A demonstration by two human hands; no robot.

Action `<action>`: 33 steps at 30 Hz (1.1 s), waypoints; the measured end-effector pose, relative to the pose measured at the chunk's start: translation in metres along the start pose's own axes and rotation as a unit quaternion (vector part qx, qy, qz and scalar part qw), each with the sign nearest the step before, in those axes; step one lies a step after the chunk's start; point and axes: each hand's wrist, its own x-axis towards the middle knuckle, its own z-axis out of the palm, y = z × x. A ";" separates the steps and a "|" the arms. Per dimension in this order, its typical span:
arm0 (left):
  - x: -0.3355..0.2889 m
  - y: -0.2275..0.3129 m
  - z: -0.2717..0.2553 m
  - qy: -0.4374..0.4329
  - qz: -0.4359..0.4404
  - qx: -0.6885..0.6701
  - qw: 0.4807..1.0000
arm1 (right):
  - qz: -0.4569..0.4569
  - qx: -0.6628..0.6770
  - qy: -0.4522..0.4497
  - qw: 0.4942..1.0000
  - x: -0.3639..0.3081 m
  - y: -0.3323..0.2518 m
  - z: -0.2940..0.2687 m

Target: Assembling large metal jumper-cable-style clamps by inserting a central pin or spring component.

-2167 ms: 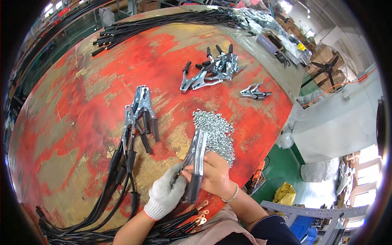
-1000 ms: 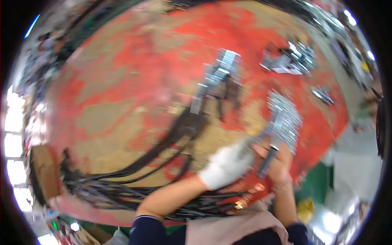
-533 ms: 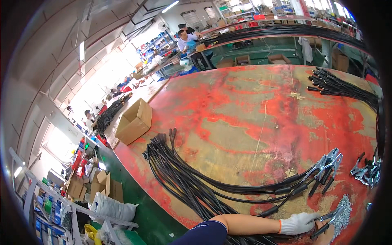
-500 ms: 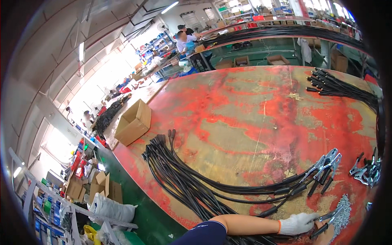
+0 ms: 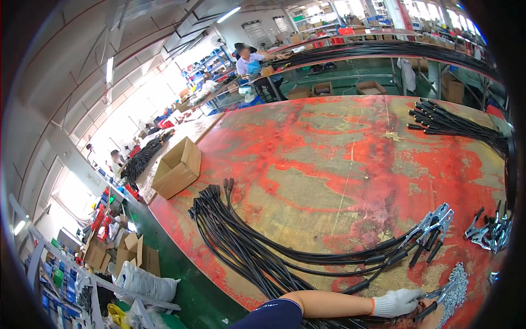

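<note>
My left hand (image 5: 395, 303), in a white knitted glove, is at the lower right with its fingers closed at a silver spring clamp (image 5: 441, 293) with black handles. Bare skin of my right hand (image 5: 434, 318) shows just below that clamp; its fingers are mostly hidden. Beside the clamp lies a pile of small silver metal pieces (image 5: 456, 285). A bundle of black cables (image 5: 257, 249) curves across the table's near side and passes under my left forearm. More silver clamps (image 5: 434, 223) are at the right-hand cable ends.
The table (image 5: 307, 142) has worn red paint. Another heap of clamps (image 5: 489, 229) lies at the right edge, a second cable bundle (image 5: 455, 123) at the far right. An open cardboard box (image 5: 178, 167) stands at the left. A person (image 5: 249, 61) works at a far bench.
The view has shifted slightly. My gloved left hand stays at the clamp, with my right hand close below it. The far person now has an arm stretched over the cables there.
</note>
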 end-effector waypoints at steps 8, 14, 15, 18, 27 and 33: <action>0.004 -0.005 0.006 -0.015 -0.010 0.020 1.000 | 0.046 -0.011 -0.069 0.997 -0.021 0.014 0.013; -0.001 0.013 -0.010 -0.023 -0.063 0.009 0.998 | 0.036 -0.032 -0.004 0.999 0.021 -0.035 -0.022; 0.000 0.008 -0.005 -0.007 -0.047 0.038 0.998 | 0.035 -0.050 0.002 0.998 0.022 -0.039 -0.024; 0.005 -0.008 0.008 0.021 -0.009 0.092 0.996 | 0.021 0.001 0.020 1.000 0.027 -0.041 -0.023; -0.009 0.005 0.000 -0.015 0.003 0.074 0.997 | 0.075 0.060 0.043 0.994 0.011 -0.054 -0.014; -0.008 0.015 -0.014 -0.006 -0.040 -0.023 0.999 | 0.236 0.165 0.067 0.955 -0.028 -0.034 0.009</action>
